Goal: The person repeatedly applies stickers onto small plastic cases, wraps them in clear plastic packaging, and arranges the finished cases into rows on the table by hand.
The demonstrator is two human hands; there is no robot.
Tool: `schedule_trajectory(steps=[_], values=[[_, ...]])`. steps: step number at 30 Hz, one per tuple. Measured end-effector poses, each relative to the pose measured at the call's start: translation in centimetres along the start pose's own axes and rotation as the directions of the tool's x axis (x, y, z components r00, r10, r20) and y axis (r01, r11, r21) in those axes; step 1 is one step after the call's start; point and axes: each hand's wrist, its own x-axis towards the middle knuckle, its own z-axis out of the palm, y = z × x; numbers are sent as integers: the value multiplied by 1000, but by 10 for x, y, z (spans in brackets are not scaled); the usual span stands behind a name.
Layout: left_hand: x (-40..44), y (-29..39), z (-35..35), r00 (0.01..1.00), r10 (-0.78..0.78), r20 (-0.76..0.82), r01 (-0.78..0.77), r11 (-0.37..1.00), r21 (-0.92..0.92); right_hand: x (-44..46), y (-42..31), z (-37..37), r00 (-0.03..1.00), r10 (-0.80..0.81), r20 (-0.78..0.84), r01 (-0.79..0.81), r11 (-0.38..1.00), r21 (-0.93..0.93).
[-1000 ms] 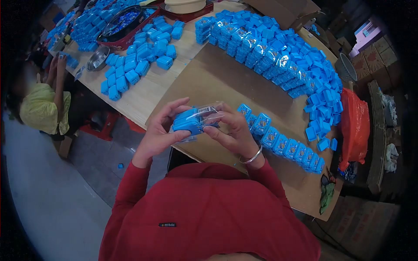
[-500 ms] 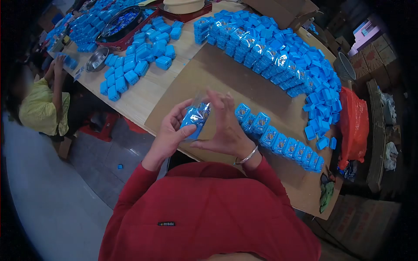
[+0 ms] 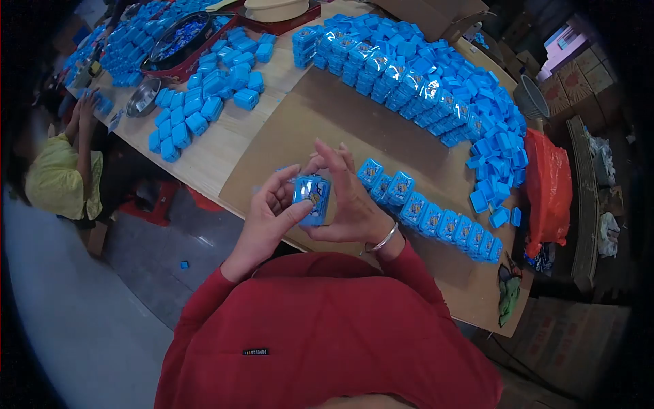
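Observation:
My left hand (image 3: 267, 217) is closed around a small blue plastic box (image 3: 313, 193) with a printed label and a shiny clear wrapper; its thumb lies on the label. At the right side of this box is my right hand (image 3: 355, 208), fingers stretched up and apart from the thumb. That thumb is by the box's lower edge and the fingertips are near its upper edge; whether they press on it I cannot tell. Just right of my hands, a row of labelled blue boxes (image 3: 430, 219) runs across the brown cardboard sheet (image 3: 286, 136).
Stacked wrapped boxes (image 3: 388, 76) line the back, before a heap of blue boxes (image 3: 501, 116). More blue boxes (image 3: 194, 109) and a metal bowl (image 3: 143, 97) lie left. A person in yellow (image 3: 63, 178) works there. A red bag (image 3: 547, 191) hangs right.
The box in my left hand has turned so its label faces up, and the loose clear film above it no longer shows. My right hand has come closer around it.

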Motion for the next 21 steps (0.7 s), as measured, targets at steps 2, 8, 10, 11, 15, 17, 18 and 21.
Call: schedule_trajectory(steps=[2, 8, 10, 11, 15, 17, 18, 21], values=[[-3, 0, -1, 1000, -31, -1, 30, 997, -69, 0, 0, 0, 1000, -25, 15, 25, 999, 21], [2, 8, 1, 999, -23, 46, 27, 995, -96, 2, -2, -3, 1000, -22, -13, 23, 1000, 9], [2, 8, 1, 998, -20, 62, 24, 998, -65, 1, -2, -6, 1000, -20, -20, 20, 1000, 10], [1, 9, 1, 998, -21, 67, 26, 997, -66, 0, -2, -7, 1000, -23, -20, 23, 1000, 6], [1, 8, 1, 997, -29, 69, 34, 997, -76, -1, 0, -5, 999, -36, -36, 35, 999, -4], [1, 9, 1, 998, -24, 60, 29, 997, -69, -1, 1, -3, 998, -33, -52, 33, 999, 6], [1, 9, 2, 998, -25, 62, 29, 997, -67, -1, -1, -4, 998, -26, -63, 27, 1000, 7], [3, -4, -5, 996, -68, 60, 70, 997, -44, -2, -19, -7, 999, 3, -54, -15, 974, -228]])
